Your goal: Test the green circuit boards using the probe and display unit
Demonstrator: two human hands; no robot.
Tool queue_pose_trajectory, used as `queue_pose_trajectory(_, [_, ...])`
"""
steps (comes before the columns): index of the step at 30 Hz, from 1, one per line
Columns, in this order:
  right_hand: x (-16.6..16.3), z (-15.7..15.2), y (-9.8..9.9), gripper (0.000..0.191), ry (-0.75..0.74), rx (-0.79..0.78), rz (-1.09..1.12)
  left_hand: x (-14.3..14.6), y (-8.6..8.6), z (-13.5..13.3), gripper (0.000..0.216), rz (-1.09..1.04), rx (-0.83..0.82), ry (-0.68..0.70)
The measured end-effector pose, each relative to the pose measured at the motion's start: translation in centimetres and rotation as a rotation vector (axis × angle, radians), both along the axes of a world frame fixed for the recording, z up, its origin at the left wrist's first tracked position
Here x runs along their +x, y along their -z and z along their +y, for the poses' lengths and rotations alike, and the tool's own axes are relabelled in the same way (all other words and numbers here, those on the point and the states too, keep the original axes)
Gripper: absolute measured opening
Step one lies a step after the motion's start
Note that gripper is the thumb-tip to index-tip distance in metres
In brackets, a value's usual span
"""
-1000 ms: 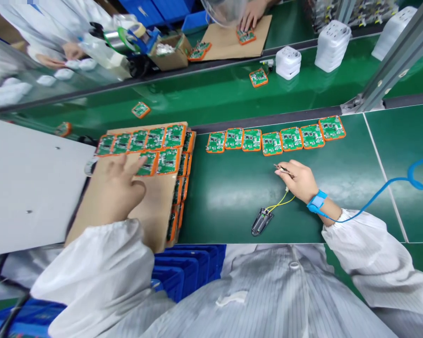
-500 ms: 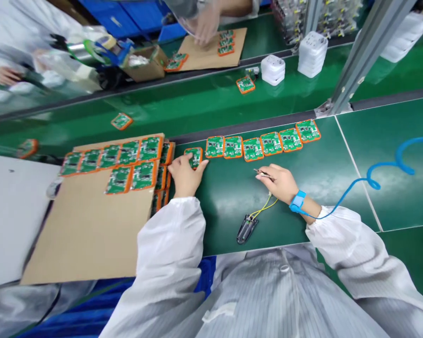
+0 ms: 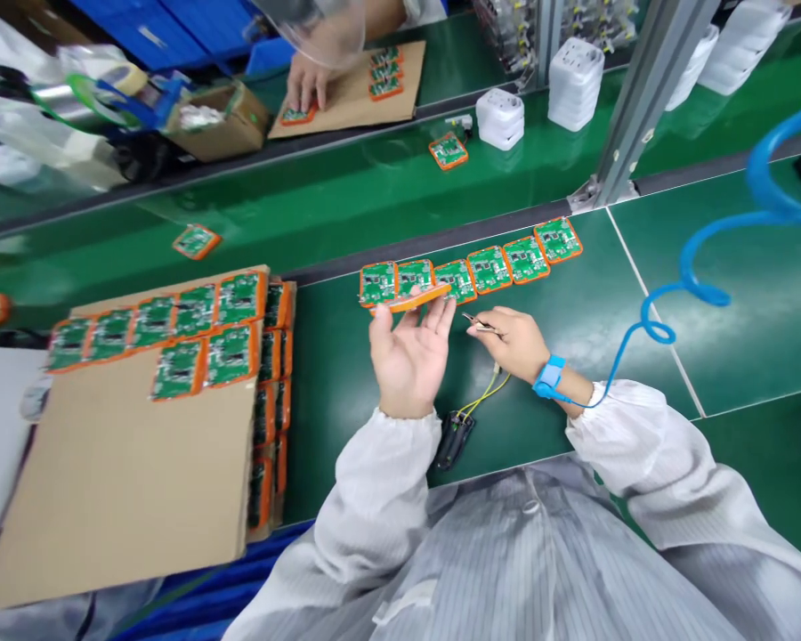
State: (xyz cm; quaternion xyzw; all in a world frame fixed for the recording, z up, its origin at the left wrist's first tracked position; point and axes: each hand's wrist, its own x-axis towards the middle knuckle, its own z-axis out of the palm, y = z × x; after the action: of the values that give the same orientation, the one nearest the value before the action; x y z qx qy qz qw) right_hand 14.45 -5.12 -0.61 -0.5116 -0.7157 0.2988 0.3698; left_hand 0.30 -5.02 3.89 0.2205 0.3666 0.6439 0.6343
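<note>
My left hand (image 3: 410,356) is palm up over the green table, its fingertips holding an orange-framed circuit board (image 3: 419,297) nearly edge-on. A row of several such boards (image 3: 487,267) lies just behind it. My right hand (image 3: 515,343) rests beside it, pinching thin metal probes (image 3: 479,324); yellow wires run from them to a black battery holder (image 3: 454,438). A blue wrist strap (image 3: 548,376) with a coiled blue cord (image 3: 691,276) is on my right wrist.
A cardboard sheet (image 3: 133,463) at the left carries more boards (image 3: 173,334), with stacked layers below. Single boards (image 3: 448,150) ride the conveyor (image 3: 347,191). White housings (image 3: 574,83) stand behind it. Another person's hand (image 3: 307,76) works on boards across the belt.
My left hand went from the cardboard sheet to the row's left end, took a board there and lifted it palm up beside my right hand. The view shifted right.
</note>
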Motion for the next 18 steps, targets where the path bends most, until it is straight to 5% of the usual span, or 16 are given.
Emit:
queue_pose_trajectory(8, [0.2,0.0,-0.4,0.025,0.098,-0.046,-0.039,2.4,0.4,-1.4,0.030,0.010,-0.024,0.025])
queue_pose_trajectory(18, [1.2,0.2,-1.8,0.032,-0.014,0.025,0.171,2.0,0.8,-1.4,0.026,0.089,0.046,-0.014])
